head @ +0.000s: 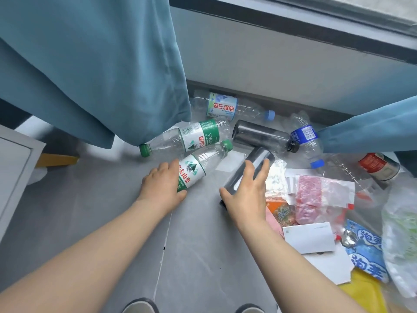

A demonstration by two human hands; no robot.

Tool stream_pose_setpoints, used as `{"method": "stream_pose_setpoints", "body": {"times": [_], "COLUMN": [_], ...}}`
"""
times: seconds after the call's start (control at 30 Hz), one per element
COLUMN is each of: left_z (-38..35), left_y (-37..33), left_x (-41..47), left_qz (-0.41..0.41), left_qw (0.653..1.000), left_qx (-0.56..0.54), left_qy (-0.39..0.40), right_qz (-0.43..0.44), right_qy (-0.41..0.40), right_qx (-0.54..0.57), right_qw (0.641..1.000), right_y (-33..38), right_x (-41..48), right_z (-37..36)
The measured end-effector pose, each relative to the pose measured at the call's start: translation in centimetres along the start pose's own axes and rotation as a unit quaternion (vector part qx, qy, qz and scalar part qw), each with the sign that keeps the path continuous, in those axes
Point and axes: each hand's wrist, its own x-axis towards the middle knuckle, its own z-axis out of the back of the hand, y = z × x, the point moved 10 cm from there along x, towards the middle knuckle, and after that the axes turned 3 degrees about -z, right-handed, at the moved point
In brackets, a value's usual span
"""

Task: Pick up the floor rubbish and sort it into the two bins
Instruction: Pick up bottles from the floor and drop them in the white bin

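Note:
My left hand (161, 185) grips the lower end of a clear green-capped water bottle (203, 164) lying on the grey floor. My right hand (247, 195) wraps around a dark see-through bottle (259, 158) beside it. Behind them lie another green-labelled bottle (191, 137), a second dark bottle (259, 134), a blue-capped bottle with a pale label (225, 106) and a crumpled bottle with a dark blue label (304, 137). No bin is in view.
Wrappers, paper and plastic bags (316, 199) spread over the floor at right, with a red-labelled jar (379, 166) behind them. Blue curtains (90, 64) hang at left and far right. A white cabinet (13, 168) stands at left. A wall runs behind the bottles.

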Motion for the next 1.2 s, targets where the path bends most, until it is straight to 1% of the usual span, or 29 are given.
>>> {"method": "stream_pose_setpoints", "body": {"times": [0.1,0.23,0.33,0.53,0.63,0.83,0.97,1.2], "left_z": [0.1,0.4,1.2,5.8,9.8,20.5,28.1,43.4], "left_y": [-0.1,-0.8,-1.3,-3.2,-4.5,-7.9,-11.1,-17.8], "left_x": [0.1,-0.3,-1.3,-5.2,-8.1,-15.5,-20.7,-30.5], "left_qz": [-0.009,-0.018,-0.023,-0.02,-0.016,-0.021,-0.031,-0.065], "left_qw": [1.0,0.999,0.999,0.999,1.0,1.0,0.999,0.996], "left_qx": [-0.008,-0.026,-0.025,-0.021,-0.014,-0.013,-0.033,-0.047], "left_qy": [-0.005,-0.007,-0.005,0.017,0.023,-0.005,-0.008,-0.037], "right_qz": [-0.014,-0.011,-0.023,-0.036,-0.037,-0.057,-0.062,-0.081], "right_qy": [-0.004,-0.014,-0.005,0.006,0.013,0.003,-0.019,-0.065], "right_qx": [0.016,-0.002,0.003,0.03,0.044,0.075,0.102,0.164], "right_qw": [1.0,1.0,1.0,0.999,0.998,0.996,0.993,0.981], "right_y": [-0.5,-1.2,-1.5,-0.6,0.6,3.9,7.0,13.4], "right_x": [-0.1,-0.5,-1.3,-5.3,-8.0,-13.9,-17.6,-26.1], "right_z": [0.2,1.4,2.4,7.2,11.0,21.9,31.8,50.1]}}
